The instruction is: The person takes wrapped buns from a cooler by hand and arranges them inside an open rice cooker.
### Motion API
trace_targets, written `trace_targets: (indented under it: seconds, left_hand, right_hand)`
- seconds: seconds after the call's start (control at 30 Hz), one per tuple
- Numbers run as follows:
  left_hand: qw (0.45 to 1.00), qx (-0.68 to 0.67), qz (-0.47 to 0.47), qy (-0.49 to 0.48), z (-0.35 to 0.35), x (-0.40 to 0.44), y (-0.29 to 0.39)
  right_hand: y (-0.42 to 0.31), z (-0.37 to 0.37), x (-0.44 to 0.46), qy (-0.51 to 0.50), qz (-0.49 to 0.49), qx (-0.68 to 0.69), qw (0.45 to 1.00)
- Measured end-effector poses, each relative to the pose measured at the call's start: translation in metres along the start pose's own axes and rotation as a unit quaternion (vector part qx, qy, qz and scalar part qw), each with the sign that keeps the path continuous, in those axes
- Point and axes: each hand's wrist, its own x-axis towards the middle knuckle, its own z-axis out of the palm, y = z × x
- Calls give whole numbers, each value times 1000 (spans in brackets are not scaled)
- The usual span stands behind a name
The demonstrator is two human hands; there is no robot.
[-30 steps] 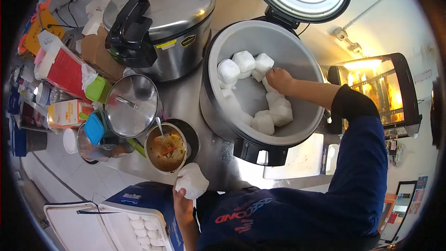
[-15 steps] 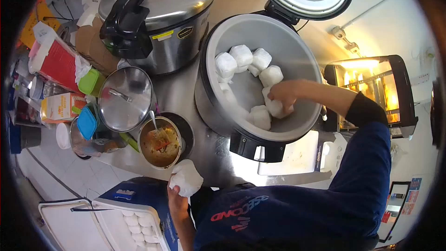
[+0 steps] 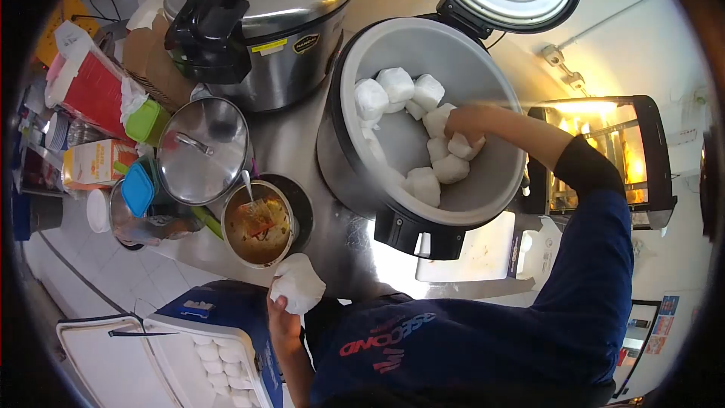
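Observation:
My left hand (image 3: 282, 319) is closed round a white wrapped bundle (image 3: 299, 284) at the counter's front edge, beside a pot of brown sauce. Inside the large open cooker (image 3: 355, 38), white wrapped bundles (image 3: 395, 85) stand in a ring along the wall. My right hand (image 3: 470, 125) reaches in at the cooker's right side, its fingers closed on one white bundle (image 3: 462, 146) next to the others. Part of that bundle is hidden by the hand.
A closed steel cooker (image 3: 279, 68) stands at the back left. The sauce pot (image 3: 258, 248) holds a spoon. Nearby are a glass lid (image 3: 204, 153), a white board (image 3: 472, 253), a lit glass-fronted oven (image 3: 604, 155) and an open cooler (image 3: 162, 323) with more white bundles.
My right hand has moved down along the cooker's right side, then slightly back up, and now grips a bundle there. My left hand keeps its bundle. The view has shifted slightly.

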Motion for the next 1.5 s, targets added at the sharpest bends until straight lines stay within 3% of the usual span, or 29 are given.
trace_targets:
  seconds: [0.1, 0.27, 0.4, 0.5, 0.6, 0.7, 0.8, 0.9, 1.0, 1.2, 1.3, 1.4, 1.5]
  left_hand:
    - [1000, 5, 1, 6, -1, 0, 0]
    - [999, -5, 1, 46, 2, 0, 0]
    - [997, -3, -8, 75, 10, 2, 1]
    - [999, -6, -18, 50, 12, 6, 1]
    - [998, -6, -8, 55, 11, 7, -3]
    - [999, -9, -10, 43, 6, 4, -3]
    - [998, -16, -3, 59, 6, 0, -2]
    - [997, -24, -4, 78, 5, -2, -2]
    - [996, -13, -7, 83, 2, -1, -1]
    - [998, 5, -24, 62, -3, 6, -2]
    - [998, 20, -42, 37, -4, 10, -3]
    - [998, 35, -51, 14, 2, 11, -1]
    - [997, 14, -48, 66, 9, 8, -5]
  right_hand:
    - [2, -11, 1, -39, -20, -36, 998]
    - [-37, -9, -24, 33, 128, -96, 987]
    - [-53, -25, -46, 179, 75, -129, 972]
    - [-60, -6, -27, 152, -109, -64, 980]
    - [-73, 5, 4, 13, -68, -114, 991]
    - [-81, -1, 12, -34, -49, -205, 977]
    - [-70, -7, 21, -83, -45, -115, 989]
    - [-66, -24, 2, -71, -8, -73, 995]
    - [-57, -56, -25, -39, -41, 16, 998]
    - [-32, -90, -33, 54, -16, 140, 989]
    - [-5, -60, 17, 199, -132, 164, 957]
    - [-9, -41, 49, 222, -10, 28, 975]
    - [-46, -75, 19, 169, -85, 68, 980]
